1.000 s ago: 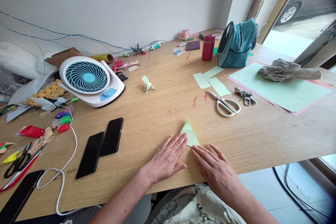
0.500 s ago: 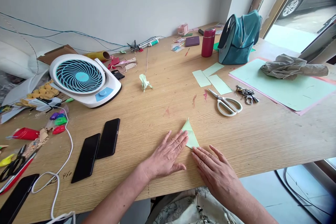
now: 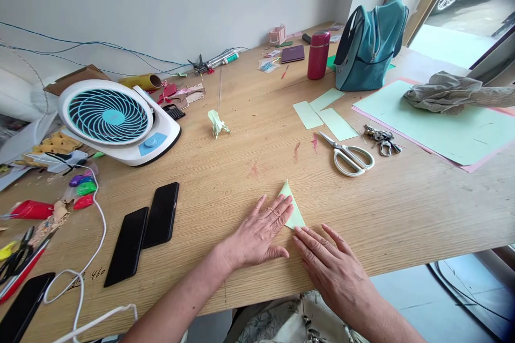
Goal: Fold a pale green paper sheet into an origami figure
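A person's left hand (image 3: 259, 236) lies flat at the lower centre of the frame, fingers (image 3: 281, 209) spread and pressing on the left half of a folded pale green paper triangle (image 3: 293, 210) that rests on the wooden bench (image 3: 402, 209). The right hand (image 3: 330, 265) lies flat just beside it, lower right of centre, fingers (image 3: 311, 238) stretched out and slightly apart, the tips touching the paper's lower corner. Neither hand grips anything.

Up and to the right of the paper lie white-handled scissors (image 3: 349, 154), a bunch of keys (image 3: 382, 138) and three strips of green paper (image 3: 325, 113). A large green sheet (image 3: 438, 128) at the right edge carries a crumpled grey cloth (image 3: 450, 91). A teal backpack (image 3: 368, 48) and a red flask (image 3: 318, 54) stand at the upper right. A small folded paper figure (image 3: 216, 123) sits at centre. A white and teal fan (image 3: 116, 120) stands at the left, and two black phones (image 3: 145, 230) lie side by side at lower left.
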The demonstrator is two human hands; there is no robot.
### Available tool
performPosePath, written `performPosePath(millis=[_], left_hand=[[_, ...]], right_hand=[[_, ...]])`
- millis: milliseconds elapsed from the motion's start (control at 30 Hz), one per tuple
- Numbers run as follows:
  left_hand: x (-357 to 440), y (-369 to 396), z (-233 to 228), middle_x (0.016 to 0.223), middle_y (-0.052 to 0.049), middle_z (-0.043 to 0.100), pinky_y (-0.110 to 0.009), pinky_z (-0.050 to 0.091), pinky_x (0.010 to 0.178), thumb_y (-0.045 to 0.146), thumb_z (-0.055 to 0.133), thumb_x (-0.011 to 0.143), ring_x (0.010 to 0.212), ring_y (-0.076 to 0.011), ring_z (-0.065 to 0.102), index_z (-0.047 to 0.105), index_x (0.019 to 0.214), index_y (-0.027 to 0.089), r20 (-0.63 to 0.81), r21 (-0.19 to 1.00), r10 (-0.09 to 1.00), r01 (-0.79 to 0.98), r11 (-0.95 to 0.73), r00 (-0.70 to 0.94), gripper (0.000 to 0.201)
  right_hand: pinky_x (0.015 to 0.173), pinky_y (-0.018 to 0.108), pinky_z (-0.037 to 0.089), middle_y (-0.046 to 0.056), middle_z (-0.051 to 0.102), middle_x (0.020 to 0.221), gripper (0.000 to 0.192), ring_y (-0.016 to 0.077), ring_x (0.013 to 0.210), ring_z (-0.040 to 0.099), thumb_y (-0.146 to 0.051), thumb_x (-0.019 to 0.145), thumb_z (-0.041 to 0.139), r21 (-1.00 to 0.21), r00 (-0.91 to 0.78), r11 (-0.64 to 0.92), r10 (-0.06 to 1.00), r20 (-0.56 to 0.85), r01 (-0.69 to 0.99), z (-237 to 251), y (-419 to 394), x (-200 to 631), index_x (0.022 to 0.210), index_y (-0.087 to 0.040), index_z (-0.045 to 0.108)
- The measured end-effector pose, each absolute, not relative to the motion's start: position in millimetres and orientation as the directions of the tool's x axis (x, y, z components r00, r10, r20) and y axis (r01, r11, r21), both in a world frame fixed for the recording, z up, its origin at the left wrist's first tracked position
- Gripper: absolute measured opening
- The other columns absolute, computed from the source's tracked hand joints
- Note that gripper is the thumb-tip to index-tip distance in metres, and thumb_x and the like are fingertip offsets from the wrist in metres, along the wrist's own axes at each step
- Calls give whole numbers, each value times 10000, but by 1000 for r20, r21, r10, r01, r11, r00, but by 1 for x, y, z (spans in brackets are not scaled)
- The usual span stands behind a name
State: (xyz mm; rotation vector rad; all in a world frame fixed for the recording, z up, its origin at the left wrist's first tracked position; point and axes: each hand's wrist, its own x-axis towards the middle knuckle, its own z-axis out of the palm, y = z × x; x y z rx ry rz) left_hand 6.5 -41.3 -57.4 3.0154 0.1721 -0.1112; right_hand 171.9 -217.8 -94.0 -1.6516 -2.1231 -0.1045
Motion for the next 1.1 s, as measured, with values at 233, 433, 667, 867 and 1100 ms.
performPosePath(millis=[233, 433, 667, 867, 1100], left_hand=[[9, -39, -58, 1622, -142, 149, -518, 23, 1210, 736, 223, 887, 1514, -281, 84, 12, 1567, 137, -79, 112, 101, 109, -988, 992, 931], [9, -39, -58, 1620, -152, 149, -517, 30, 1211, 740, 237, 883, 1513, -280, 89, -14, 1565, 129, -67, 122, 98, 106, -987, 993, 950], [10, -38, -57, 1617, -160, 167, -514, 53, 1209, 740, 248, 883, 1511, -289, 100, -22, 1566, 139, -60, 117, 92, 99, -988, 994, 948], [11, -38, -57, 1620, -177, 119, -533, 60, 1202, 753, 245, 872, 1510, -305, 95, 17, 1569, 140, -91, 128, 101, 113, -985, 991, 957], [12, -39, -55, 1620, -171, 127, -539, 60, 1200, 749, 235, 879, 1509, -304, 105, -26, 1567, 151, -95, 149, 115, 128, -980, 989, 948]], right_hand=[[1187, 501, 227, 130, 469, 1489, 440, 238, 1387, 413, -135, 974, 385, -148, -245, 319, 894, 376, 936, -92, -219, 176, 1397, -93, 501], [1166, 460, 287, 124, 539, 1434, 431, 225, 1341, 473, -156, 981, 383, -193, -202, 301, 890, 409, 934, -87, -217, 175, 1387, -109, 517], [1185, 449, 244, 107, 551, 1426, 415, 219, 1319, 495, -167, 991, 372, -202, -182, 287, 890, 419, 936, -87, -216, 173, 1368, -124, 539], [1201, 452, 193, 117, 544, 1431, 424, 224, 1329, 484, -168, 992, 361, -201, -192, 293, 893, 407, 935, -87, -216, 173, 1378, -109, 528], [1195, 460, 217, 123, 548, 1426, 436, 231, 1334, 480, -157, 977, 386, -189, -210, 313, 882, 422, 931, -89, -217, 175, 1390, -108, 516]])
